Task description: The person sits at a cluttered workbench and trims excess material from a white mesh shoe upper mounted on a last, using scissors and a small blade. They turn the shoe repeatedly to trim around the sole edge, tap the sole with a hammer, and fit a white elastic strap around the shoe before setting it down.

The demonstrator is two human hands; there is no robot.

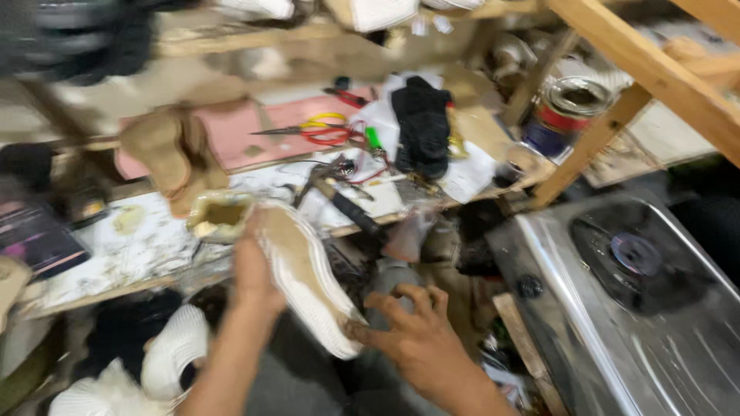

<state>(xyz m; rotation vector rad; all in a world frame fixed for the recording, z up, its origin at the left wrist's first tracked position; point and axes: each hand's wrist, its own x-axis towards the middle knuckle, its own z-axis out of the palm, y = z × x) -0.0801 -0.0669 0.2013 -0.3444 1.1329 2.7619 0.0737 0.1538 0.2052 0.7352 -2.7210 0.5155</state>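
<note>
The picture is blurred by motion. My left hand (254, 266) grips a white ribbed shoe sole (308, 281) by its upper end, with the tan inner side turned up. My right hand (412, 331) touches the sole's lower tip with its fingertips, fingers spread. Both hands hover in front of a cluttered workbench (146, 239).
On the bench lie a hammer (347, 206), scissors with red and yellow handles (320, 131), a black shoe (420, 127), a tan shoe upper (166, 150) and a small glue tub (220, 216). A tin can (570, 104) stands behind a wooden beam (640, 69). A steel gas stove (624, 285) sits right. More white soles (169, 354) lie lower left.
</note>
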